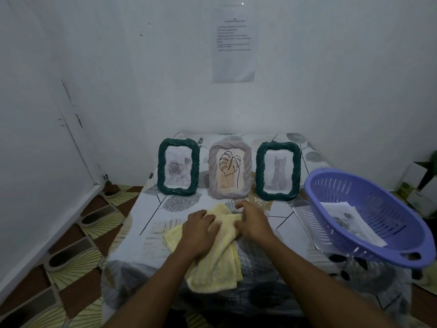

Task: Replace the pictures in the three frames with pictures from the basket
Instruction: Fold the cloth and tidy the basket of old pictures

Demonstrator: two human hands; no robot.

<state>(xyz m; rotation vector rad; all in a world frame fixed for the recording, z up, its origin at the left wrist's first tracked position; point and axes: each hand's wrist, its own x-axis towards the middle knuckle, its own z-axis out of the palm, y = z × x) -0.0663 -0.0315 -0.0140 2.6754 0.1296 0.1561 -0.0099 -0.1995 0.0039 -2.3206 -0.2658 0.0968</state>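
Note:
Three frames stand upright in a row at the back of the small table [151, 223]. The left green frame [177, 166] shows roses, the middle beige frame [229, 170] a leaf drawing, the right green frame [278, 171] a grey cat. A purple basket [364, 216] sits tilted at the right with several printed pictures [350, 218] inside. In front of the frames lies a crumpled yellow cloth [217, 263]. My left hand [199, 233] lies on top of the cloth with fingers curled into it. My right hand [251, 221] grips the cloth's upper edge.
A sheet of paper [301, 215] lies on the table beneath the basket's left side. White walls close in behind and to the left, with a printed notice [233, 43] taped up. Patterned floor [78, 245] runs along the table's left side.

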